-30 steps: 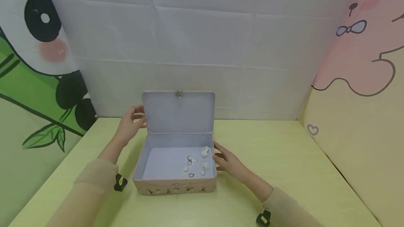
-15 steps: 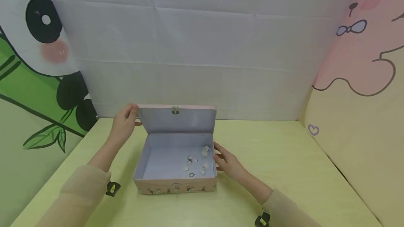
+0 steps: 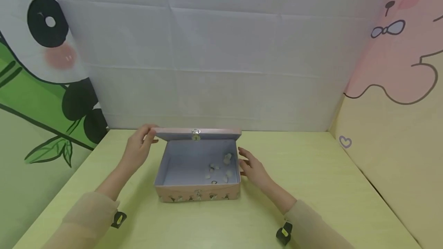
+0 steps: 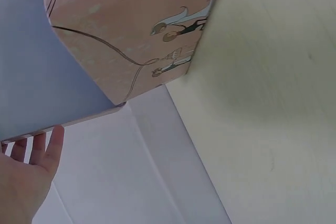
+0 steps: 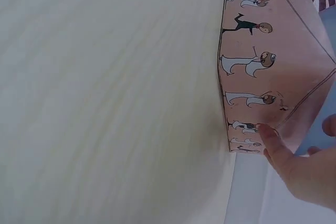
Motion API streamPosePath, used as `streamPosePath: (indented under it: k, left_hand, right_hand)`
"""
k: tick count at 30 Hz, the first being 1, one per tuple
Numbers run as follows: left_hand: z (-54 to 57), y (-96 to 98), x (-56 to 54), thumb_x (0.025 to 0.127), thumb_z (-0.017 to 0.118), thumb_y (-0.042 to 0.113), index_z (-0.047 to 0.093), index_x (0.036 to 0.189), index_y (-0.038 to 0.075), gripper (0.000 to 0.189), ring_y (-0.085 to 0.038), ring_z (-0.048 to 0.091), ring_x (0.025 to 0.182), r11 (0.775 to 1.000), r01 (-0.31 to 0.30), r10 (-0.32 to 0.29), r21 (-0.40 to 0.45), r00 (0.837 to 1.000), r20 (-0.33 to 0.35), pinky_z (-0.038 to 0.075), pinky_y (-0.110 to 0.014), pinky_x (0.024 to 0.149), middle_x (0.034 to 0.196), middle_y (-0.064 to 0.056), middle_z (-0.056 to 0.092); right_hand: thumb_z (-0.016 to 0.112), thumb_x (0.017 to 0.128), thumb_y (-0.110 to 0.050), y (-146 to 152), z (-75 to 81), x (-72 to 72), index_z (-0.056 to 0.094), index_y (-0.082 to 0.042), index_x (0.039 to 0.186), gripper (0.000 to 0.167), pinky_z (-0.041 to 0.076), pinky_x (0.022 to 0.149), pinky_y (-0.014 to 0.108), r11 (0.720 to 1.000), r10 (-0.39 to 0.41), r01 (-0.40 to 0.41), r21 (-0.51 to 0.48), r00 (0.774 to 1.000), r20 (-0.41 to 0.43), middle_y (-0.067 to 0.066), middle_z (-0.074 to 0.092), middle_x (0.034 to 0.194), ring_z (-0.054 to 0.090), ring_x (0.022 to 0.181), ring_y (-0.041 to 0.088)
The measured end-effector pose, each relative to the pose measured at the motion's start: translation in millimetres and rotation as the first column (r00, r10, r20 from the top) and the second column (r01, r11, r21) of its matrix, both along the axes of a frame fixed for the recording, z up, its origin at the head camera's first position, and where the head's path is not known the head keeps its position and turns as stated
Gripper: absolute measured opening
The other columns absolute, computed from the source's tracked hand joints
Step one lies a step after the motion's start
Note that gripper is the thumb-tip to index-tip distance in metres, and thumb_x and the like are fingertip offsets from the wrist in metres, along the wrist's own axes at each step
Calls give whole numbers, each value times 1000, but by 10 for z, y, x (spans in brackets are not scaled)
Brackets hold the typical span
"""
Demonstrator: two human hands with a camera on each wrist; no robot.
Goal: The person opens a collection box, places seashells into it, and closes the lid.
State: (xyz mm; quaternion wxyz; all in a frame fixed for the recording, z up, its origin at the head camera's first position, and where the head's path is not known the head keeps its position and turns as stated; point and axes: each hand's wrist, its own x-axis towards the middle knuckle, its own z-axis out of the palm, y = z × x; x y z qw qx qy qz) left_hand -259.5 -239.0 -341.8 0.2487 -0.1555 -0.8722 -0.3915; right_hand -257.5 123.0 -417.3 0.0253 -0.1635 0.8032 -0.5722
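Note:
A pink tin box (image 3: 185, 195) with cartoon figures printed on its sides stands on the table. Its hinged lid (image 3: 176, 133) leans forward over the back, partly lowered, a metal clasp (image 3: 195, 134) at its front edge. My left hand (image 3: 136, 149) holds the lid by its left corner; in the left wrist view its fingers (image 4: 53, 148) lie along the lid's edge. Against the box's right wall rests my right hand (image 3: 257, 172), fingers loosely bent, one fingertip touching the printed side in the right wrist view. Several small whitish pieces (image 3: 227, 159) lie inside, toward the right.
The pale yellow table (image 3: 294, 164) ends at a white cloth backdrop (image 3: 221, 49) behind the box. A panda-painted panel (image 3: 52, 99) borders the left; a panel with a pink animal (image 3: 387, 60) borders the right.
The lid has swung forward and down from upright, with my left hand now gripping its corner. The box and my right hand have shifted slightly away and to the right.

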Motion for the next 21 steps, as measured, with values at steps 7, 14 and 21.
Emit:
streamPosePath:
  k: [7,14,21]
  left_hand:
    - [-161,-26,89,100,46,23,60,112,5,26,-14,63,88,997,-28,20,-78,995,-99,49,-12,74,109,-9,62]
    - [-291,-67,129,97,52,18,60,115,8,22,-20,58,103,980,-17,-24,-200,980,-200,49,-24,79,112,-6,62]
    - [-416,-124,144,92,59,12,57,118,5,27,-20,57,106,958,42,-129,-284,947,-296,37,-6,88,115,-8,61]
  right_hand:
    - [51,99,-27,68,186,-9,30,-20,147,53,47,93,50,998,-67,65,-17,972,-225,8,34,150,44,129,33]
    - [53,97,-11,88,332,-22,47,-16,137,42,42,101,45,1000,7,-12,-7,867,-498,5,47,140,43,131,25]
    - [60,92,-15,89,333,2,61,-12,121,29,48,95,38,987,48,63,146,758,-650,3,62,122,56,117,20]
